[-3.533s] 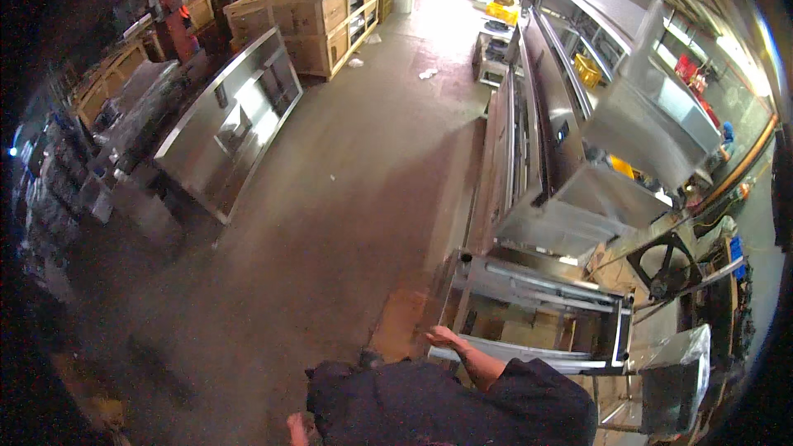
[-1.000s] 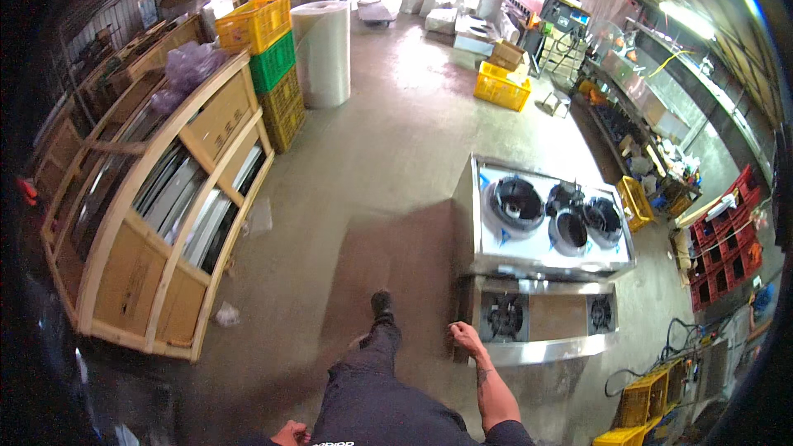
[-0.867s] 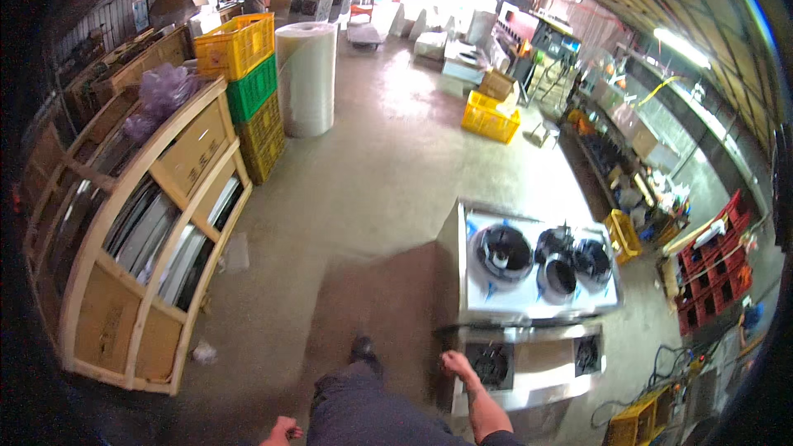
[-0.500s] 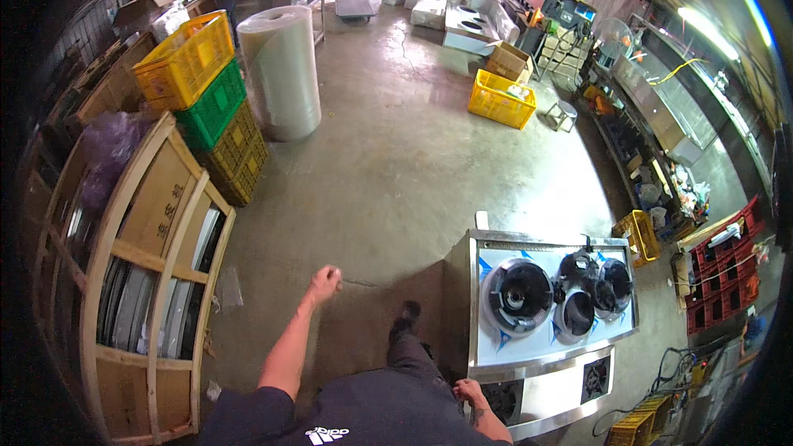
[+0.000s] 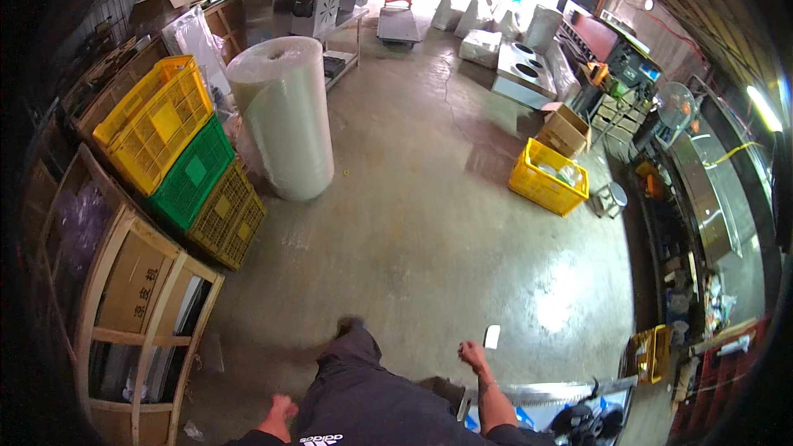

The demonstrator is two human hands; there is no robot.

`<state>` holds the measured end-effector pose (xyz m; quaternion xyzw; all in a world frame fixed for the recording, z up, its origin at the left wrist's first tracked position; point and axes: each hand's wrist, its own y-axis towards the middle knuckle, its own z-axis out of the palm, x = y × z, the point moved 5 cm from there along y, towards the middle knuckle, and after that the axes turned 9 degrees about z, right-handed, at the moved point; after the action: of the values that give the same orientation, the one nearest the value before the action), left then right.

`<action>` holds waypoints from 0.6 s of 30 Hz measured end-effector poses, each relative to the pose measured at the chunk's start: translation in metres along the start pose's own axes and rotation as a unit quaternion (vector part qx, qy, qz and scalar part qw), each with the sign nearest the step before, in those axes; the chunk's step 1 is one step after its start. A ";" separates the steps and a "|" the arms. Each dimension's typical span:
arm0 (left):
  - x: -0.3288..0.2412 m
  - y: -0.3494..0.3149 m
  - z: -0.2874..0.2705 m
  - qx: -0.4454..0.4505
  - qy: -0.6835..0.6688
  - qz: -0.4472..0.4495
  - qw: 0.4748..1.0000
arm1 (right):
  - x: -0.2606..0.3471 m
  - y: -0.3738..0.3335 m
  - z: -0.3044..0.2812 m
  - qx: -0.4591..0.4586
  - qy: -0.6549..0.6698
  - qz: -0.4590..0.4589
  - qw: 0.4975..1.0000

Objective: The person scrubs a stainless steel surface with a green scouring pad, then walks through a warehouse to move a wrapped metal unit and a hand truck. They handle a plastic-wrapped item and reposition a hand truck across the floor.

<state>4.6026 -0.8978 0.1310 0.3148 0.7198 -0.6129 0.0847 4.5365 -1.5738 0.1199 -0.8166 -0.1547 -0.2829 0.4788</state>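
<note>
While the person stood on the smooth, glossy concrete floor (image 5: 429,223), the right hand (image 5: 473,355) hung with fingers curled together, holding nothing, just left of the near steel stove (image 5: 570,413). The left hand (image 5: 283,407) was likewise loosely closed and empty. A tall cylindrical roll (image 5: 285,116) of cloudy film stood far left, beside stacked lattice-walled plastic crates (image 5: 186,165).

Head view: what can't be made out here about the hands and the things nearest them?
- Left hand: small at the lower edge, looks closed; whether it holds anything cannot be told.
- Right hand: curled, seemingly holding nothing; palm faces away.
- Steel cooker by the right hand: cut off by the lower edge.
- Small white object on the floor: too small to identify.
</note>
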 end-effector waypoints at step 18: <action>-1.113 0.428 0.409 0.102 0.001 0.492 0.865 | 0.315 0.422 -0.146 0.120 0.197 0.173 0.958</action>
<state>5.6094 -1.6475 0.2451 0.6355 0.4056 -0.5611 0.3418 4.9610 -1.9147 0.0748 -0.6955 0.0533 -0.3301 0.6360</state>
